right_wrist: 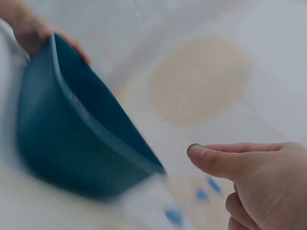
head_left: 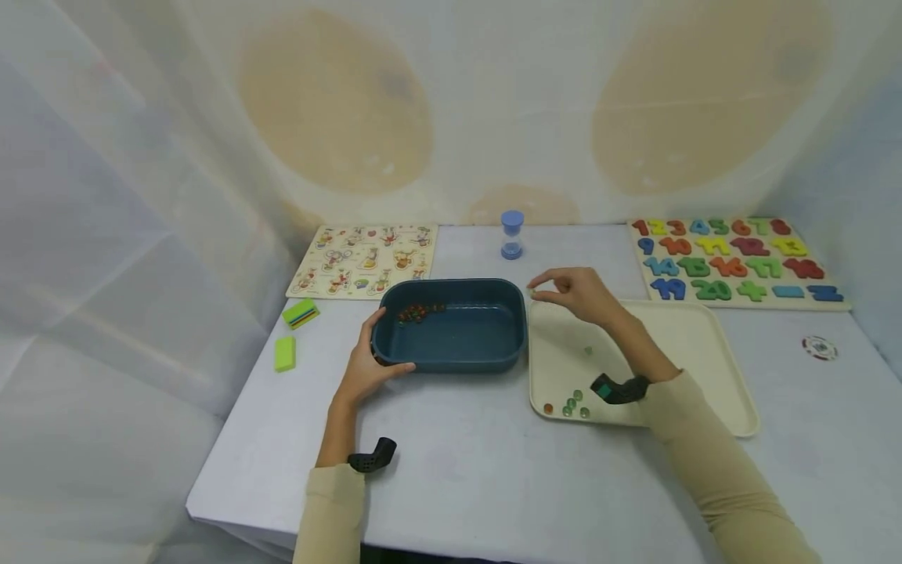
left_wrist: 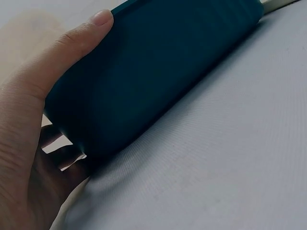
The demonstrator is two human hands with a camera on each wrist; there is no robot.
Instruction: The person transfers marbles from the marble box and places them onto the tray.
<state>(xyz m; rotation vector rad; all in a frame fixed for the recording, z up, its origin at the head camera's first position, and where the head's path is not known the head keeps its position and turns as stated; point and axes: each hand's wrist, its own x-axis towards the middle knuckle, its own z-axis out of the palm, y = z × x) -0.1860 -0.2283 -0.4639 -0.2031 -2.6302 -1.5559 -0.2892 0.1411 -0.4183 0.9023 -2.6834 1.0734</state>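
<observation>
A dark teal plastic bin (head_left: pixel 451 366) stands on the table, with a small heap of reddish-brown and green marbles (head_left: pixel 414 313) in its far left part. My left hand (head_left: pixel 362 371) grips the bin's left end, thumb on the near rim and fingers curled around the side. Just past the bin's right end, my right hand (head_left: pixel 583 295) pinches a small greenish marble (right_wrist: pixel 192 147) between thumb and forefinger, above the far left corner of a cream tray (head_left: pixel 687 337). In the tray lie several green glass marbles (head_left: pixel 578 395) and an orange one (head_left: pixel 548 409) near the front left corner.
Behind the bin are a picture puzzle board (head_left: pixel 359 262) and a blue sand timer (head_left: pixel 512 235). A number puzzle board (head_left: pixel 736 260) lies at the back right, a poker chip (head_left: pixel 820 348) before it. Two lime-green blocks (head_left: pixel 285 354) sit at the left edge.
</observation>
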